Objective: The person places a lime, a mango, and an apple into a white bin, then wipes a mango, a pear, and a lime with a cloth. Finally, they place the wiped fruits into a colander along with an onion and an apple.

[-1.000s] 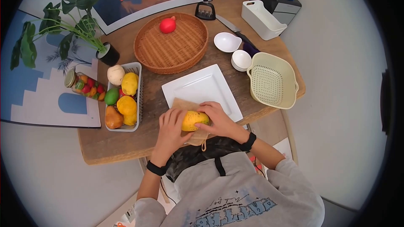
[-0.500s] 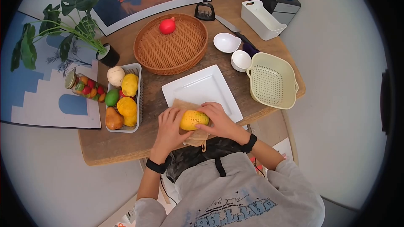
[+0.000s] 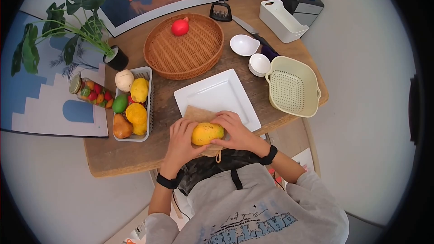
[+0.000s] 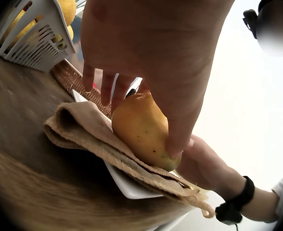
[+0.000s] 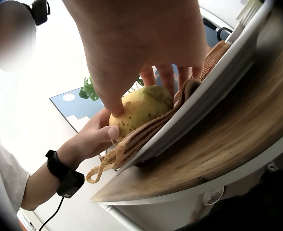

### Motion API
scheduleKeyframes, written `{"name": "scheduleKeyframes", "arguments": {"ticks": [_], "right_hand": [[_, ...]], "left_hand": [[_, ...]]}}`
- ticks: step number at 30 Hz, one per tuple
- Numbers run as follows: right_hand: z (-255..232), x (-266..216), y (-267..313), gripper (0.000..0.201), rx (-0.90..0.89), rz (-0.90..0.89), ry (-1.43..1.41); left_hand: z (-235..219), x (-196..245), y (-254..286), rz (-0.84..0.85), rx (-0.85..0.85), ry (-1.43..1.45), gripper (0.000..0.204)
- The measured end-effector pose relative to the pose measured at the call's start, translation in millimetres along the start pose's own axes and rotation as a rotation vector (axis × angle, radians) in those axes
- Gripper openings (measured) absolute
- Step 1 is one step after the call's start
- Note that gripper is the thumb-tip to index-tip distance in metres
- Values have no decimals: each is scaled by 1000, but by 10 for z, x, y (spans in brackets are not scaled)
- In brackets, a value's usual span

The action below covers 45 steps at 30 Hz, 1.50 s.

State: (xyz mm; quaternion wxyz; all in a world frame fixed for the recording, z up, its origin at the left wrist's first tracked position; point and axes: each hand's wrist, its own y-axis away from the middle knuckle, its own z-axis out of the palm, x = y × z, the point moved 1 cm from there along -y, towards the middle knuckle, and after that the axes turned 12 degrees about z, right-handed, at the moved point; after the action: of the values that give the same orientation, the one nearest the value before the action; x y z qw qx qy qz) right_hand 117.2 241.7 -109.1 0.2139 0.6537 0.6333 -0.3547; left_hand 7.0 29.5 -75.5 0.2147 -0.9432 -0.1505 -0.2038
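A yellow mango (image 3: 206,133) with brown specks and a greenish end lies on a folded tan cloth (image 4: 84,120) between both hands. My left hand (image 3: 181,141) grips its left side, thumb at the near edge and fingers over the far side. From the right, my right hand (image 3: 236,132) holds the greenish end, its thumb (image 5: 113,107) pressed on the skin. The cloth, with a loop (image 3: 219,156) at its near corner, lies over the near part of a square white plate (image 3: 226,91).
Left stands a grey basket (image 3: 151,101) of fruit beside a jar (image 3: 92,91). Behind the plate is a round wicker tray (image 3: 176,58) with a red fruit (image 3: 180,27). To the right are white bowls (image 3: 244,45), a knife (image 3: 246,26) and a cream colander (image 3: 294,86).
The mango has turned a little on the cloth and sits slightly nearer and further left. Both hands have shifted slightly with it and keep holding it.
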Motion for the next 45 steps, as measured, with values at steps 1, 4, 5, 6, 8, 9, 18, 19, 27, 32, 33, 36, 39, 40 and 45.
{"name": "scheduleKeyframes", "arguments": {"ticks": [1, 4, 5, 6, 8, 9, 18, 19, 27, 32, 33, 36, 39, 40, 45], "right_hand": [[-21, 0, 2, 61, -5, -3, 15], [-33, 42, 35, 61, 13, 13, 24], [-57, 53, 38, 61, 14, 22, 27], [-81, 67, 48, 62, 12, 30, 30], [-131, 108, 76, 62, 14, 44, 47], [-155, 141, 93, 62, 19, 50, 62], [-269, 76, 176, 69, 62, 10, 141], [-257, 70, 170, 70, 58, 0, 154], [-126, 116, 41, 71, 46, 7, 151], [-116, 121, 43, 68, -5, 83, 122], [-125, 124, 55, 67, -14, 88, 129], [-178, 115, 65, 66, 15, 70, 191], [-183, 83, 35, 65, 48, 84, 213], [-170, 72, 26, 65, 57, 97, 209], [-113, -24, 16, 68, 72, -35, 211]], "left_hand": [[10, -1, -8, 7, 2, 1, 68], [37, 6, -57, 9, 0, 11, 66], [50, 9, -84, 6, 1, 15, 65], [77, 10, -101, 2, 6, 27, 65], [144, 8, -136, -10, 20, 52, 65], [173, 15, -160, -14, 18, 56, 65], [437, 14, -205, -25, 126, -12, 77], [414, 46, -163, -35, 136, -9, 80], [320, 122, 134, -87, 142, 10, 87], [454, 48, 173, -162, 144, 38, 89], [464, 41, 170, -172, 142, 49, 90], [491, 44, 183, -182, 140, 58, 90], [472, 71, 180, -152, 139, 7, 86], [456, 74, 174, -140, 130, -5, 84], [424, 77, 185, -143, 122, -3, 80]]}}
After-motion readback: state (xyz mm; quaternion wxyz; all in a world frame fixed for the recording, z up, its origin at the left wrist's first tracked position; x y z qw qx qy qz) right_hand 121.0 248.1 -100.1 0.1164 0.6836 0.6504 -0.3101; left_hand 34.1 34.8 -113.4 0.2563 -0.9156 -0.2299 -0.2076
